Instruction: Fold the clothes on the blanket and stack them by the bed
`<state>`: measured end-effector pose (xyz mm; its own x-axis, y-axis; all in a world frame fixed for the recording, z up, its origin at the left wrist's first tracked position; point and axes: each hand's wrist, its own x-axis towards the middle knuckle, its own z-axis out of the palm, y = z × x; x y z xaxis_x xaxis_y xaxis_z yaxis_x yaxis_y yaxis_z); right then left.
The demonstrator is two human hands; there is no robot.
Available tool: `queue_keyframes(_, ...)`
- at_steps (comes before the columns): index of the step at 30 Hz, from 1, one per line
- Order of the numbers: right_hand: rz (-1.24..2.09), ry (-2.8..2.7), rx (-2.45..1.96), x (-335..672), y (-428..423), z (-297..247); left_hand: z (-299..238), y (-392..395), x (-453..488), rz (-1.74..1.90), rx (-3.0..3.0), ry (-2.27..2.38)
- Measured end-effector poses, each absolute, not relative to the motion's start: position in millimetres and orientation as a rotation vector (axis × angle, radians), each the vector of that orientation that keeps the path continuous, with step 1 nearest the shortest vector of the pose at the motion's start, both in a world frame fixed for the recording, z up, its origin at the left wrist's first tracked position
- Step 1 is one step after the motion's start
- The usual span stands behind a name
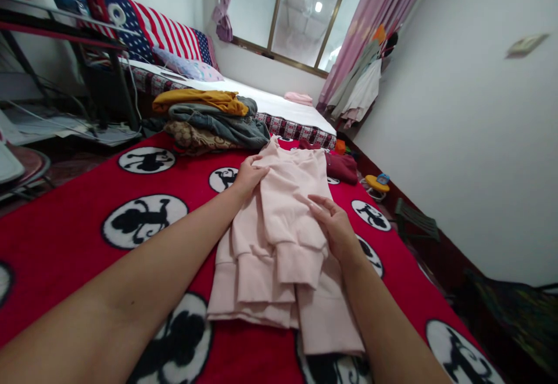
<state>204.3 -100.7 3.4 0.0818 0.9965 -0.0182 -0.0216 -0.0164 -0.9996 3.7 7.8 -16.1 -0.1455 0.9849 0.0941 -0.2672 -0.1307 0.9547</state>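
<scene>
A pale pink sweatshirt (294, 192) lies spread in front of me, its sleeves folded in over the body and their ribbed cuffs toward me. At its left edge, near the shoulder, my left hand (250, 176) has its fingers closed on the fabric. My right hand (335, 224) rests on the right side of the sweatshirt, fingers stretched out over the sleeve. The far fingers of both hands are partly hidden. Beneath everything is a red blanket (82, 204) with black-and-white round figures.
A pile of folded clothes (209, 117) stands at the blanket's far edge. Dark red folded cloth (342, 168) lies beyond the sweatshirt on the right. Farther back is a white-topped bed (265, 94). A desk (65, 29) stands left; a yellow stool (377, 183) is by the right wall.
</scene>
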Motion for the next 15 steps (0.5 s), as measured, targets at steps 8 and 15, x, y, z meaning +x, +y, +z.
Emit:
queue_keyframes(8,1.003,-1.369,-1.58,235,-91,2,-27,9,3,1.33,1.525,1.469)
queue_keyframes(15,0.462,-1.444,-1.501,266,7,-3,-38,13,10,1.373,2.031,1.592)
